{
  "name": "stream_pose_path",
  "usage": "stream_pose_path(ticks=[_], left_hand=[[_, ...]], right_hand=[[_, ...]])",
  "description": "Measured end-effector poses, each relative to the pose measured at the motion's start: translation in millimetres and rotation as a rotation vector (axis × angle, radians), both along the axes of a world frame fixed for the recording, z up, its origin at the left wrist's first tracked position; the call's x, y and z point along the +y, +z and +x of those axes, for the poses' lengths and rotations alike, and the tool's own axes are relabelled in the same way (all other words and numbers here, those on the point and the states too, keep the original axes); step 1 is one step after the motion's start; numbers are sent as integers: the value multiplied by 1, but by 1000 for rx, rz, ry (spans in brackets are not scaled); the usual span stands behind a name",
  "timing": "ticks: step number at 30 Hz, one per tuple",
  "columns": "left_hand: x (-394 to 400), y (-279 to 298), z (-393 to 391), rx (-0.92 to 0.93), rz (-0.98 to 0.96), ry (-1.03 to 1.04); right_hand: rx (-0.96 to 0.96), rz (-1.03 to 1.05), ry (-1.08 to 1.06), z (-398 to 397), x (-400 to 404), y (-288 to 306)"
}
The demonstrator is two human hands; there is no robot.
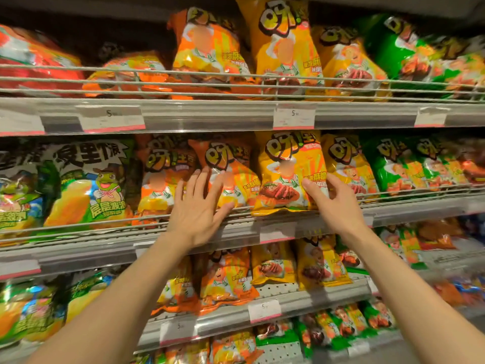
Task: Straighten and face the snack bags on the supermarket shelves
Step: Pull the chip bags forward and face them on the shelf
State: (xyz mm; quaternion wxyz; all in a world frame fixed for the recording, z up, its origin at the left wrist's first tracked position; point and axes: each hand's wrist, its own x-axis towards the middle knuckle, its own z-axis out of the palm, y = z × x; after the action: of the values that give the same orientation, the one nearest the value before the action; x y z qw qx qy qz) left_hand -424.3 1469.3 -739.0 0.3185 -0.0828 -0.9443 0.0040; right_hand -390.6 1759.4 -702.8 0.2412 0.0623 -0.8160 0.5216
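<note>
Snack bags fill every level of this supermarket rack, and the action is on the middle shelf (pixel 393 206), behind its wire front rail (pixel 406 191). Yellow bag (pixel 288 172) stands upright dead centre, face out, with its bottom edge hanging a bit over the rail. Right hand (pixel 334 199) has it by the right edge: thumb on the front, the other fingers curled round the side and behind, so it's a proper grip. Just to its left is an orange bag (pixel 231 166) that leans to the left, overlapping another orange one (pixel 160 177) beside it. Left hand (pixel 200 208) lies flat against the front of that leaning orange bag, fingers straight and spread wide, thumb out along the rail. It's pressing or touching, not gripping anything.

Further out on the same shelf: more yellow packs (pixel 346 164) right behind the gripped one, then green bags (pixel 393 164) off to the right, and frog-mascot bags (pixel 89 182) in green and blue on the left. Upper shelf (pixel 210 114) has the same orange, yellow and green lineup, some tilted, plus a red bag (pixel 34 59) lying down on the far left. Price tags (pixel 294 115) sit along the shelf edges. Lower shelves carry smaller packs of the same brand, pretty blurry toward the edges.
</note>
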Motion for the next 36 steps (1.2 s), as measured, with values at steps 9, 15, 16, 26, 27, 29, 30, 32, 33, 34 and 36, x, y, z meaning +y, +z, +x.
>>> stream_pose_path(ticks=[9,15,16,26,27,29,30,32,33,34,36], left_hand=[[1,-4,-1,12,-14,37],[2,-5,0,52,-13,33],[2,-5,1,58,-9,29],[3,-5,4,80,26,-11],[3,-6,3,84,27,-12],[3,-6,3,94,30,-16],[2,-7,3,100,34,-20],[2,-8,3,107,37,-25],[2,-8,3,109,37,-28],[2,-9,2,112,37,-31],[1,-9,2,118,40,-38]], right_hand=[[79,155,-102,-57,13,-11],[151,277,-303,-64,7,-21],[173,300,-340,-63,4,-24],[184,236,-179,-69,-1,-33],[190,243,-190,-70,0,-35],[211,250,-225,-72,1,-40],[223,249,-250,-73,1,-42],[237,231,-292,-74,0,-45],[237,221,-304,-74,0,-46],[229,222,-309,-74,1,-47],[196,273,-313,-73,4,-50]])
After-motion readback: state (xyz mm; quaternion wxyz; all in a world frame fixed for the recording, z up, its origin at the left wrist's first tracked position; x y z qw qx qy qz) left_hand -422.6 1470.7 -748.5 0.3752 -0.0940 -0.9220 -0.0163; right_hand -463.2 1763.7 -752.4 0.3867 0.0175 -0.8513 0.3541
